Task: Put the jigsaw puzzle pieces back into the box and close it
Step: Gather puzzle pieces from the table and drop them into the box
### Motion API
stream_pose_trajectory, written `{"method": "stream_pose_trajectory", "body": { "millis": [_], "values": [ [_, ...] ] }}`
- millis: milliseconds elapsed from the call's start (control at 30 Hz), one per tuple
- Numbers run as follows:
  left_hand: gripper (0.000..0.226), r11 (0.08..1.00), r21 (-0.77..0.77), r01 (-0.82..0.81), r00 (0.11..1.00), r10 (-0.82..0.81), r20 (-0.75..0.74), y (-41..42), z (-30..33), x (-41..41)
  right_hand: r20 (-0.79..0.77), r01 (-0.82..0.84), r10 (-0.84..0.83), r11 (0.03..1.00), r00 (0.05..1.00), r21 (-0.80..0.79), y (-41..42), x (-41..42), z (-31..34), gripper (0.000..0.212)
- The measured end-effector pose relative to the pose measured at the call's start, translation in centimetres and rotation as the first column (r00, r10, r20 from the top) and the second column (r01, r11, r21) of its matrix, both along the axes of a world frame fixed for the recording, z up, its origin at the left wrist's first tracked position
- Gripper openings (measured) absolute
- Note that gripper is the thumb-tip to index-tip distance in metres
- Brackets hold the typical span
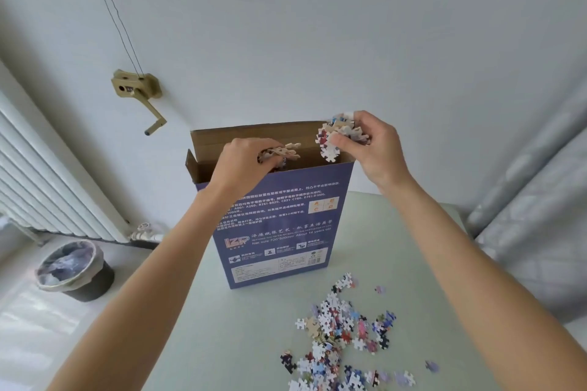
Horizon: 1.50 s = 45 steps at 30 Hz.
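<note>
Right now both hands hover over the upright puzzle box's (279, 225) open mouth, left hand (244, 162) and right hand (371, 143) each clutching pieces directly above it, more loose pieces (343, 333) scattered on the table (222, 327).

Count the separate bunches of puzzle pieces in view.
3: one in the left hand over the open box, one in the right hand, one loose pile on the table. Box contents hidden.

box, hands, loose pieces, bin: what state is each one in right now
box: upright on the table, top flap open
left hand: holds a bunch of pieces at the box mouth
right hand: holds a bunch above the opening
loose pieces: scattered on the table
bin: lined, holding rubbish
</note>
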<state>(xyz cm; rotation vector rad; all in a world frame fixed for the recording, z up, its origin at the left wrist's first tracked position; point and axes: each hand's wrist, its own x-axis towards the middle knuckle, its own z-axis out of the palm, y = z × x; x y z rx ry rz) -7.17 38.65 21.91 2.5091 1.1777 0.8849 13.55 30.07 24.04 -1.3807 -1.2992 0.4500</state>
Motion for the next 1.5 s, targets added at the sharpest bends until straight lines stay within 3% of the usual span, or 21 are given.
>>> {"method": "stream_pose_trajectory", "body": {
  "millis": [233,467,567,667,867,1033,1200,1333,1433,1500],
  "values": [
    [0.025,0.991,-0.135,-0.016,0.974,-0.015,-0.225,0.3,0.7,-1.4,0.356,-0.083,0.093,0.996,0.930,-0.044,3.3,-1.3,0.8,0.022],
    [0.014,0.988,-0.154,0.012,0.988,-0.035,-0.150,-0.1,-0.1,-3.2,0.647,-0.208,0.322,0.946,0.691,-0.249,5.2,-3.3,0.3,0.023],
    [0.016,0.992,-0.121,0.041,0.984,-0.062,-0.169,-0.6,-0.2,-3.5,0.718,-0.192,0.384,0.922,0.581,-0.338,6.0,-4.0,0.1,0.026],
    [0.015,0.998,-0.037,0.047,0.981,-0.053,-0.187,-1.1,-0.1,-3.9,0.752,-0.171,0.387,0.920,0.533,-0.352,6.3,-4.4,0.1,0.024],
    [0.011,0.997,0.080,0.012,0.992,-0.002,-0.127,-1.8,-0.1,-4.1,0.698,-0.160,0.344,0.935,0.628,-0.316,6.0,-4.5,-0.4,0.009],
    [0.011,0.967,0.255,-0.006,0.995,0.031,-0.096,-2.6,-0.8,-3.9,0.673,-0.110,0.126,0.992,0.729,-0.066,3.7,-4.5,-1.6,0.017],
    [0.015,0.930,0.366,-0.034,0.995,0.064,-0.071,-3.5,-1.8,-3.6,0.705,0.033,0.021,0.997,0.709,-0.063,2.6,-4.3,-3.7,0.026],
    [0.015,0.915,0.403,-0.034,0.998,0.055,-0.040,-3.8,-2.2,-3.8,0.593,0.029,-0.049,0.999,0.804,0.043,1.5,-4.3,-3.8,0.021],
    [0.015,0.881,0.472,-0.037,0.998,0.010,0.060,-5.2,-3.0,-3.7,0.503,0.029,-0.118,0.983,0.856,0.180,-2.1,-4.3,-4.8,0.018],
    [0.012,0.861,0.509,-0.013,0.989,-0.065,0.135,-6.7,-4.5,-3.5,0.481,0.048,-0.132,0.982,0.867,0.183,-5.1,-4.1,-7.3,0.018]
  ]
}}
